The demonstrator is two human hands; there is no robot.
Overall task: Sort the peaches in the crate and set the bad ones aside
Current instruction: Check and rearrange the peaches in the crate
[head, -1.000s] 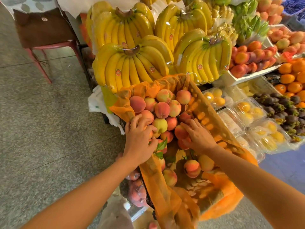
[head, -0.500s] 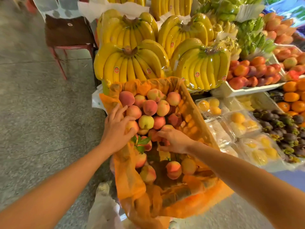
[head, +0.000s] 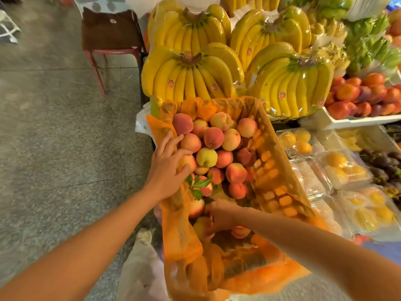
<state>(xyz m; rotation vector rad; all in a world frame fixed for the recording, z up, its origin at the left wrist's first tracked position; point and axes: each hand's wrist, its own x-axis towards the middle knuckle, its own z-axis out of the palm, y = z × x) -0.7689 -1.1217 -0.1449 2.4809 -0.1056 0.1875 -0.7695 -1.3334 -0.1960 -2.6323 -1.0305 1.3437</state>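
Observation:
A crate lined with orange plastic point(head: 280, 192) holds a heap of pink and yellow peaches point(head: 213, 137) at its far end. A few loose peaches and green leaves point(head: 200, 183) lie nearer to me. My left hand point(head: 167, 166) rests on the left flank of the heap, its fingers spread over a peach point(head: 188, 162). In the near part of the crate, my right hand point(head: 218, 218) reaches down with its fingers curled round a pale peach point(head: 200, 227). Another peach point(head: 239, 232) lies just right of that hand.
Wrapped banana bunches point(head: 191, 79) stand right behind the crate. Clear boxes of cut yellow fruit point(head: 338, 168), a white tray of red-orange fruit point(head: 358, 120) and dark fruit point(head: 382, 161) fill the right. A red chair point(head: 108, 33) stands on the speckled floor at the left. My shoe point(head: 143, 236) shows below.
My right hand has drawn back from the middle of the heap to the near end of the crate and closed round a peach. My left hand stays on the heap's left side.

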